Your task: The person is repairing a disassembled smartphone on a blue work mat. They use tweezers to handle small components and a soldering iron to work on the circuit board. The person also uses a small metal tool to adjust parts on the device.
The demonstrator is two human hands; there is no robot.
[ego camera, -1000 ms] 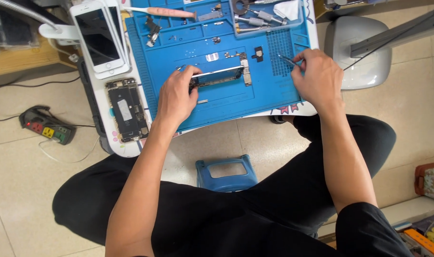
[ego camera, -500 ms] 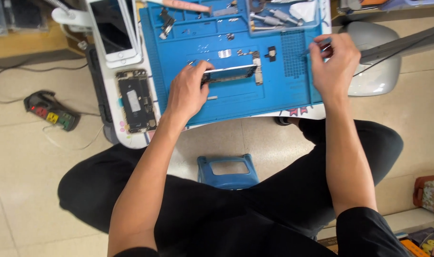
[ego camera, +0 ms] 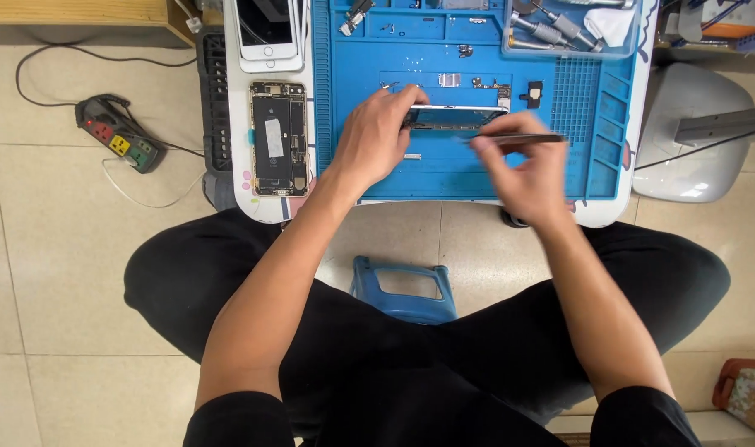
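Fingers of the left hand are pinching the slim silver-edged phone part steady; at its 3 o'clock the right hand is gripping a thin dark metal tool, probably tweezers, best kept low.

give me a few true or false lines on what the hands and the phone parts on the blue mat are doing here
1. The left hand steadies the phone panel on the blue mat. True.
2. The right hand is empty. False: it holds a slim tool.
3. An opened phone lies left of the mat. True.
4. The power strip sits on the mat. False: it lies on the floor.
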